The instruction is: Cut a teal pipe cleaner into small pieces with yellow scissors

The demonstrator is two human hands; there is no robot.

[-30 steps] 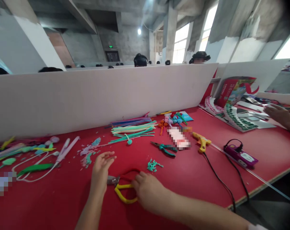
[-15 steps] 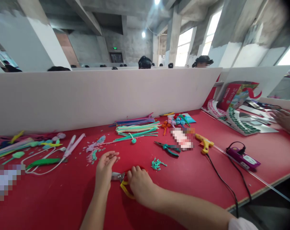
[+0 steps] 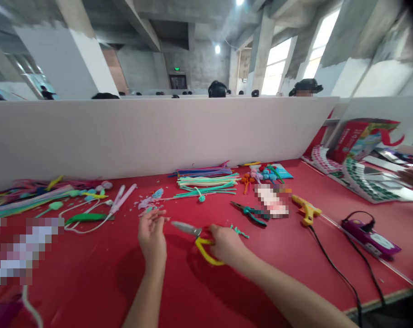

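My right hand (image 3: 225, 242) grips a pair of scissors (image 3: 206, 250) with yellow handles, raised above the red table. Their blades look closed and point left toward my left hand (image 3: 153, 230). That hand is held up with thumb and fingertips pinched together; whatever they hold is too small to make out. Small cut green pieces (image 3: 239, 231) lie just beyond my right hand, partly hidden by it. Behind my left hand are pink and blue fuzzy scraps (image 3: 151, 199). Pliers (image 3: 250, 213) with teal handles rest farther back.
Bundled pipe cleaners (image 3: 208, 182) lie along the white partition (image 3: 151, 136). To the right are a yellow glue gun (image 3: 307, 209) and a purple power strip (image 3: 370, 238), both with cords. A pink-white hair straightener (image 3: 122, 200) sits left. Another person's hand (image 3: 411, 178) shows at far right.
My right hand has lifted the scissors off the table, their blades now near my left fingertips. My left fingers have drawn together. The view has turned slightly left.
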